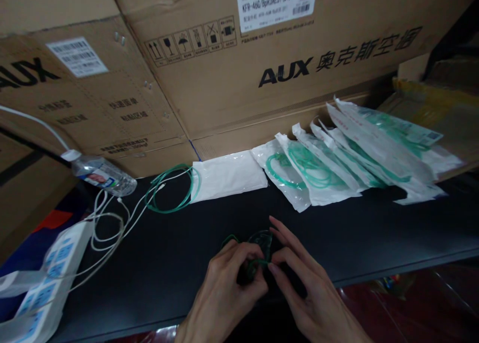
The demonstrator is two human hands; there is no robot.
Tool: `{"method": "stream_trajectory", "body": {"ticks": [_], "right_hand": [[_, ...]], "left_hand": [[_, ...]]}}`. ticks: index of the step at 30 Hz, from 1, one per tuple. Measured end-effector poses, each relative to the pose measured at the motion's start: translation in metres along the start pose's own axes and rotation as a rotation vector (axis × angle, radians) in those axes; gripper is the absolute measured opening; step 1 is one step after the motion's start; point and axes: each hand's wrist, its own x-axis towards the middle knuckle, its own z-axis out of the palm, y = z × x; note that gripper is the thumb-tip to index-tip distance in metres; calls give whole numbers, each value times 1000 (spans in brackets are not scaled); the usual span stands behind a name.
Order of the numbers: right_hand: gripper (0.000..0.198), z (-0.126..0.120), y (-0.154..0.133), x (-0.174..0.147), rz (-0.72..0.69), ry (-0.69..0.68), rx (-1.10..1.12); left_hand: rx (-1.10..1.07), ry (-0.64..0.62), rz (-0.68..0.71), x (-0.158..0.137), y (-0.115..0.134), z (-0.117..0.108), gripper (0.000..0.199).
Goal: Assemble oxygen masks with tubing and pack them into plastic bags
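My left hand is closed on a small see-through green plastic piece, held low over the black table near its front edge. A thin green strip runs from the left fingers to my right hand. The right thumb and index finger pinch the strip's end, while the other right fingers stretch forward. Much of the plastic piece is hidden by the left fingers, so its exact kind is unclear. Behind the hands lies a coil of green tubing, partly over a flat white packet.
Several clear-and-white pouches with green tubing lean in a row at the right. A water bottle, white cables and a power strip are at the left. Large cardboard boxes wall off the back of the black table.
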Motion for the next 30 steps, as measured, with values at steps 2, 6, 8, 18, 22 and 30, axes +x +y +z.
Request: {"method": "stream_trajectory", "body": {"ticks": [2,6,8,18,22,30], "right_hand": [[13,-3,0,-1,32,15,-13],[15,-6,-1,-3,102,-3,-12],[15,-5,-1,-3,112,-49,3],[20,2,0,5,105,-125,9],[19,-2,0,5,90,-99,-7],[18,-18,2,-2,135,-21,-39]], "left_hand": [[6,27,-23,0,-1,-1,29],[-12,62,-51,-1,-2,-1,30],[-26,61,-43,-2,-2,0,29],[-31,89,18,-5,-2,3,28],[-18,83,11,-5,-5,5,32],[26,55,-26,-8,-11,3,30]]}}
